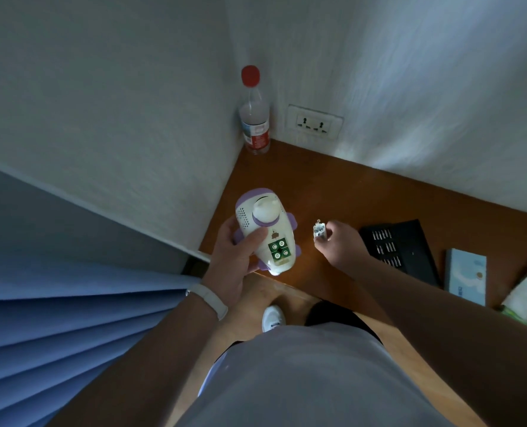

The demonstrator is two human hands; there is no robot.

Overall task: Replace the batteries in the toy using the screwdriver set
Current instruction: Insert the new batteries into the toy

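I see a dim rm corner: white walls (102, 118) w/ double outlet (316, 122), brown wooden counter (317, 186), blue curtain (56, 334) left.

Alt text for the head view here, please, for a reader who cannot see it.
A person's left hand grips a white and purple toy, its battery bay open on four batteries, while the right hand pinches a small white part beside it. An open black screwdriver set lies on the brown table, and a red-capped bottle stands in the corner.
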